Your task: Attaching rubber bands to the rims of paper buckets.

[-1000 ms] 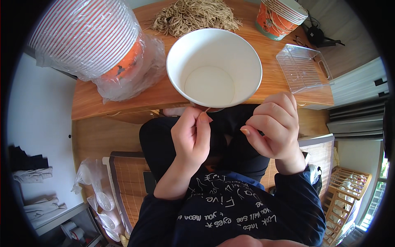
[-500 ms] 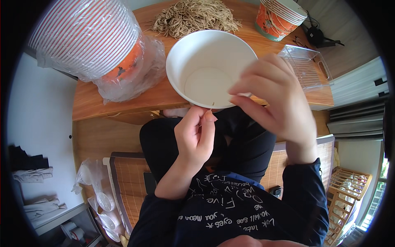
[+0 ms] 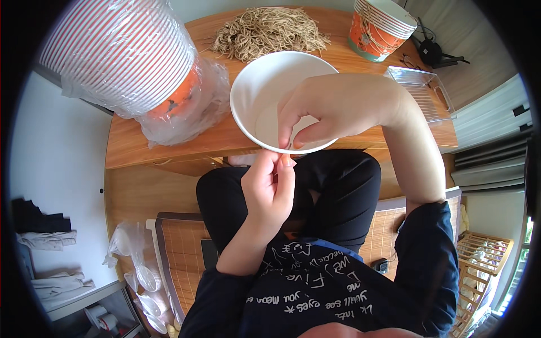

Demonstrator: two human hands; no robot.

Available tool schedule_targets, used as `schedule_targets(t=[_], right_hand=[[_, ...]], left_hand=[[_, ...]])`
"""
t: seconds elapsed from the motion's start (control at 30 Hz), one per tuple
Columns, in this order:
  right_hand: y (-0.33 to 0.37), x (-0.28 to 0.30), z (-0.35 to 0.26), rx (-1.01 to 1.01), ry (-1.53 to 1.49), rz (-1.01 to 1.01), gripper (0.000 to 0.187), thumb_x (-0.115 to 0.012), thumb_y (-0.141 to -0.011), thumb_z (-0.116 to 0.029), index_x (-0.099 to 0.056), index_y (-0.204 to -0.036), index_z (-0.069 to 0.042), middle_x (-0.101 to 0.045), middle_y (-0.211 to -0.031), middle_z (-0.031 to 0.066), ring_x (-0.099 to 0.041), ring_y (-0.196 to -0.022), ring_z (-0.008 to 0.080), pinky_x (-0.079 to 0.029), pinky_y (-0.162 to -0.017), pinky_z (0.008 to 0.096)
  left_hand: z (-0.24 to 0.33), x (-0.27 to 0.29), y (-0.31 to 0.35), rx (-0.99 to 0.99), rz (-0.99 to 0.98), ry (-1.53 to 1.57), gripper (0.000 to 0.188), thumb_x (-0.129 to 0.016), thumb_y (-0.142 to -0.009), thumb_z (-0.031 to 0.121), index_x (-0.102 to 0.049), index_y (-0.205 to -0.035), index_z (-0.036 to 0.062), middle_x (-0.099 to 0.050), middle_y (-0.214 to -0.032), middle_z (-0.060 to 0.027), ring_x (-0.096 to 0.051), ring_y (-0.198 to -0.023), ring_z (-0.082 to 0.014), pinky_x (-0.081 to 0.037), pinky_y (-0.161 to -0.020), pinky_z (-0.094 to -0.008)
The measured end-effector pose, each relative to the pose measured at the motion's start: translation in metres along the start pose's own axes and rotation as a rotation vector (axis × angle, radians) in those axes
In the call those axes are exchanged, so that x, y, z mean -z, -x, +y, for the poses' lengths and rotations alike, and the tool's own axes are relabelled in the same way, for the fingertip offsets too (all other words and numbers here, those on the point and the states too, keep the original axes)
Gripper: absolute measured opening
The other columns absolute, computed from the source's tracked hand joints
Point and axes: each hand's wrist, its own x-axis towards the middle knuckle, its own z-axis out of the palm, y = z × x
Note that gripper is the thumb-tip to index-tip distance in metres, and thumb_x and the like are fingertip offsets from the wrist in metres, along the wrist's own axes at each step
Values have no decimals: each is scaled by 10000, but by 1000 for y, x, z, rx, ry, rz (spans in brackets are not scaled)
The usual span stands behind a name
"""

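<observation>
A white-lined paper bucket is tilted toward me at the table's front edge, its opening facing me. Just below the near rim, on the outside, my left hand is closed in a pinch; what lies between its thumb and fingers is hidden. From above, my right hand reaches into the opening. Its thumb and index finger come together at the inside of the near wall, around the tiny tip of a cord that pokes through there. The rest of this cord does not show.
A tall stack of buckets in clear plastic stands at the left of the wooden table. Behind lies a heap of tan cords. Farther right are a shorter stack of orange buckets with cord handles and a clear plastic tray.
My right hand has moved left and into the bucket, down to the near wall. The bucket has shifted slightly downward in view. My left hand keeps its pinch at the rim.
</observation>
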Motion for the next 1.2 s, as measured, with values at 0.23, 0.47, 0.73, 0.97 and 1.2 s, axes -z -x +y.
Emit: schedule_targets(t=[0.23, 0.47, 0.73, 0.97, 1.2], right_hand=[[7, -4, -6, -15, 10, 56, 193, -591, -900, -250, -718, -966, -121, -693, -891, 38, -647, -866, 218, -501, -776, 355], [22, -18, -19, 142, 213, 632, 86, -636, -895, -86, -612, -961, -36, -617, -963, 100, -584, -950, 303, -466, -844, 381], [40, -105, -50, 28, 319, 1035, 265, -768, -707, -52, -680, -952, -105, -571, -964, 58, -551, -899, 269, -461, -767, 370], [12, -168, -25, -2, 387, 1389, 304, -822, -623, -53, -715, -898, -122, -554, -884, 33, -523, -822, 233, -422, -702, 342], [2, -186, -20, -89, 7, 1299, 355, -853, -736, -179, -608, -959, -52, -629, -900, 88, -598, -833, 282, -474, -724, 379]], left_hand=[[3, -2, 2, 7, 11, 0, 64, -520, -1020, 50, -552, -1005, -3, -551, -773, 11, -423, -644, -15, -323, -580, -179], [4, 8, 9, -46, 10, 177, 142, -500, -1031, 126, -522, -1090, -1, -639, -971, -125, -571, -721, -130, -480, -686, -245], [9, 20, -2, 223, -188, 583, 256, -529, -1041, 157, -660, -1093, -57, -700, -1088, -128, -644, -996, -161, -476, -932, -289], [3, 22, -5, 243, -163, 442, 184, -610, -998, 63, -667, -1119, -62, -720, -1075, -125, -667, -974, -140, -509, -876, -253], [3, 27, -8, 248, -183, 417, 226, -585, -1018, 128, -672, -1111, -59, -724, -1074, -151, -672, -1015, -172, -511, -918, -305]])
